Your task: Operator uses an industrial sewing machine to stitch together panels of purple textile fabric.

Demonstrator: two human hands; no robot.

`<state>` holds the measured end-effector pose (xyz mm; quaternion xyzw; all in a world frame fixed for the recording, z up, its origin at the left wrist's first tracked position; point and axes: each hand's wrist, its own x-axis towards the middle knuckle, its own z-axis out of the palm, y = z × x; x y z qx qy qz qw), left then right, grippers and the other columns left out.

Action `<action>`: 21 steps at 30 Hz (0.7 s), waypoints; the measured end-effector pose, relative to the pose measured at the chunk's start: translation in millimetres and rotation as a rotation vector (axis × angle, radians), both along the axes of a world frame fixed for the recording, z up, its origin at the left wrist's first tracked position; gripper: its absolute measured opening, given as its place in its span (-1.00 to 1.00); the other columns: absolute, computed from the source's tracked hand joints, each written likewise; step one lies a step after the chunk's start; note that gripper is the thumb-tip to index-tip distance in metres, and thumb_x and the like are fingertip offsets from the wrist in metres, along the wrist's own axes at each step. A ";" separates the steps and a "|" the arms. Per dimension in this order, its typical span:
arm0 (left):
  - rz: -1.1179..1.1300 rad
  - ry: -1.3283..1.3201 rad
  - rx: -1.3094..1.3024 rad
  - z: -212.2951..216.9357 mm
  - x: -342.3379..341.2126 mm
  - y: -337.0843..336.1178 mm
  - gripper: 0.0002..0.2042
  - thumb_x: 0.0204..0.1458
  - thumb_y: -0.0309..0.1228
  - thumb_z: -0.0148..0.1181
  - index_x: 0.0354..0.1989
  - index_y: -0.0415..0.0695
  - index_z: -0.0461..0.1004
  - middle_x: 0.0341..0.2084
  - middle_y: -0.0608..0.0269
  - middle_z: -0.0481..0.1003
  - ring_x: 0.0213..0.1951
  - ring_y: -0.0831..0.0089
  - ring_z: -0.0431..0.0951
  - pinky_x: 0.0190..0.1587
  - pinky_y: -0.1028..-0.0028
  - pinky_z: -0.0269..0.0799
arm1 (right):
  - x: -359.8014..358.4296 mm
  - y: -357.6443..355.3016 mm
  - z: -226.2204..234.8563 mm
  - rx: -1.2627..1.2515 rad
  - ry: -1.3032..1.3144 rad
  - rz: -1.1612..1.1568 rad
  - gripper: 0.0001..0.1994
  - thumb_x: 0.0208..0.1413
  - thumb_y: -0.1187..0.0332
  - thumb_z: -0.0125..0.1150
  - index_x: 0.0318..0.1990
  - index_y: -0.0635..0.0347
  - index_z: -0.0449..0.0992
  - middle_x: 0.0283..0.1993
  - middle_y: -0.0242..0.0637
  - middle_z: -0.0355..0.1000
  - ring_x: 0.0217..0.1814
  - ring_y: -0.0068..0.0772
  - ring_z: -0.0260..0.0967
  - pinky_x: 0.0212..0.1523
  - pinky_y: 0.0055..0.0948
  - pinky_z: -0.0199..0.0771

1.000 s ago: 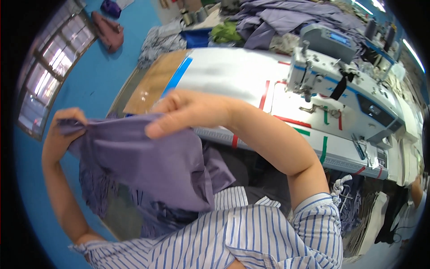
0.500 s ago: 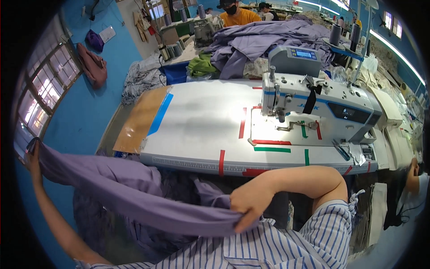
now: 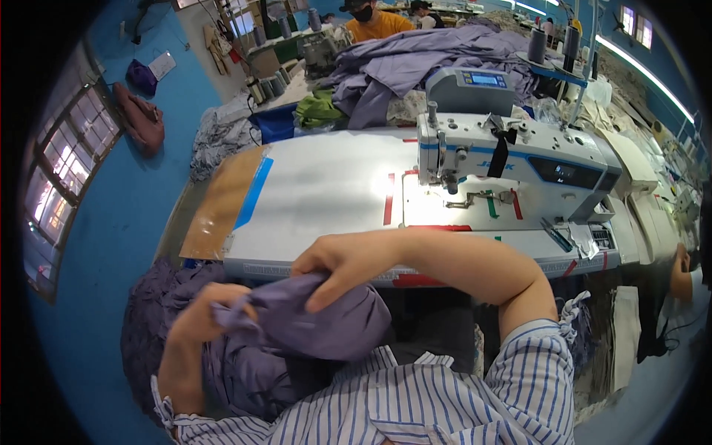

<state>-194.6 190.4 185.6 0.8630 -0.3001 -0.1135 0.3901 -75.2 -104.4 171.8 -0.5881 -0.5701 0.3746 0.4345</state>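
A length of purple fabric [image 3: 337, 319] is bunched between my two hands, over my lap and just in front of the table edge. My left hand [image 3: 204, 313] is closed round a gathered end of it, slightly blurred by motion. From above, my right hand [image 3: 330, 267] grips the cloth's upper edge with thumb and fingers. A large heap of the same purple cloth [image 3: 152, 334] hangs below the table's left corner, under my left forearm. Beyond my hands stands a white sewing machine [image 3: 512, 152] on its white table [image 3: 311, 185].
Red and green tape strips mark the table; a brown board [image 3: 222, 200] forms its left end. Small snips [image 3: 556, 236] lie right of the needle area. Behind the machine rises a purple fabric pile [image 3: 437, 63], with a masked person [image 3: 374, 26] beyond. Another person's hand [image 3: 680, 263] shows far right.
My left hand has come in from the far left toward my right hand, so the stretched cloth is now bunched. My right hand has moved left and up. The view has shifted slightly.
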 end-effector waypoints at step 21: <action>1.287 -0.486 -0.152 137.0 -19.5 285.7 -0.53 0.13 -0.21 0.17 0.08 -0.33 0.39 0.03 0.07 0.41 0.05 0.33 0.42 0.08 0.40 0.32 | 49.4 -89.3 -5.0 0.326 -0.205 -0.085 -0.83 -0.10 0.39 0.39 -0.43 0.25 0.51 -0.62 -0.44 0.40 -0.59 -0.64 0.30 -0.57 -0.60 0.29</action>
